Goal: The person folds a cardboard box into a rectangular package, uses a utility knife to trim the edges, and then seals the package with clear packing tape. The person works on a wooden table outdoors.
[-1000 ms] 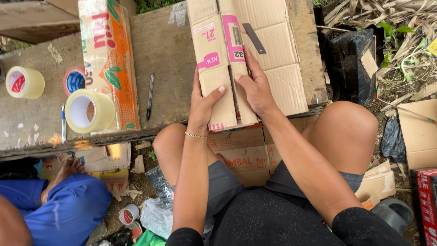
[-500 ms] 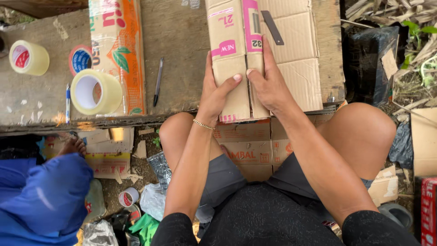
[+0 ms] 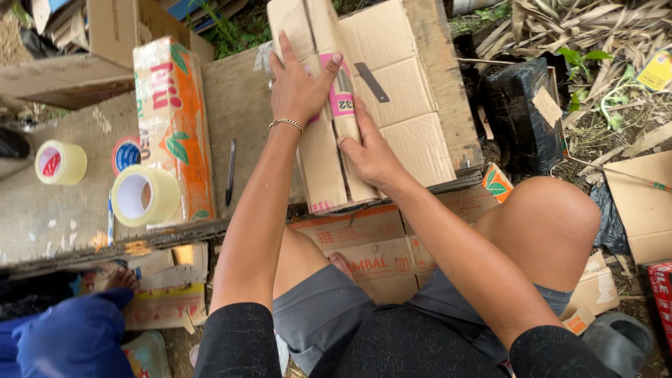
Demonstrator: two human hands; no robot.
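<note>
A folded brown cardboard box (image 3: 318, 164) with pink labels lies lengthwise on a worn wooden board (image 3: 241, 105), on top of a larger flattened cardboard sheet (image 3: 413, 133). My left hand (image 3: 297, 84), with a thin bracelet at the wrist, lies flat on the far part of the folded box, fingers spread. My right hand (image 3: 371, 150) grips the same box nearer to me, thumb on its top face. A small grey blade-like strip (image 3: 371, 82) rests on the flattened sheet just right of my hands.
Left of the box lie a black pen (image 3: 230, 171), an orange printed carton (image 3: 175, 129) and three tape rolls (image 3: 145, 196). Flattened cartons (image 3: 364, 245) sit under the board by my knees. Another person's blue sleeve (image 3: 63, 336) is at bottom left. A black bag (image 3: 521, 115) stands at right.
My left hand has slid away from me along the folded box and flattened out. My right hand stays near the middle. The view has shifted a little.
</note>
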